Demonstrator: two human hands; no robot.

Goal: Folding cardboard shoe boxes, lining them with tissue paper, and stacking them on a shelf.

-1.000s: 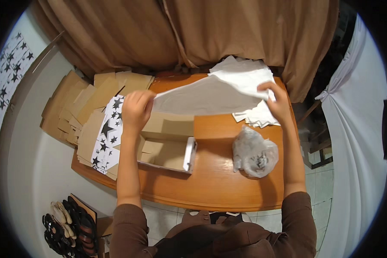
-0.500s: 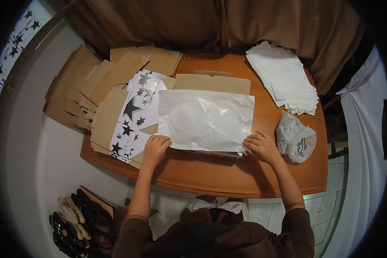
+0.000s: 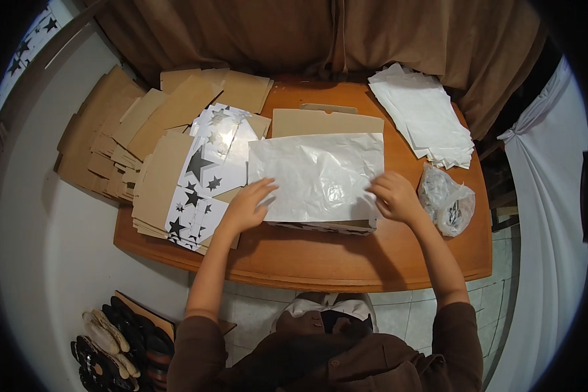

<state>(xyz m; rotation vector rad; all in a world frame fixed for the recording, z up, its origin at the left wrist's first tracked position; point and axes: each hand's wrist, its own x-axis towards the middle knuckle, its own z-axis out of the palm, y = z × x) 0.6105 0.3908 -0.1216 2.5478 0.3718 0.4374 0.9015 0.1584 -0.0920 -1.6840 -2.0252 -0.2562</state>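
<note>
A white, wrinkled, slightly glossy paper sheet lies across the top of an open cardboard box. The box's brown lid flap stands out on the far side, and its near wall shows star print below the sheet. At the sheet's left edge is my left hand, its fingers stretched over the paper and the thumb apart. My right hand is at the right edge, fingers spread and slightly bent, touching or just over the paper. The box's inside is hidden under the sheet.
Flat brown cardboard pieces and star-printed white cardboard pile up on the left of the wooden table. At the right lie a stack of white paper sheets and a clear plastic bag. Shoes stand on the floor, lower left.
Both hands have let go of the sheet's near corners and moved farther up along its sides. The sheet has settled a little lower and away from me, uncovering the box's near wall.
</note>
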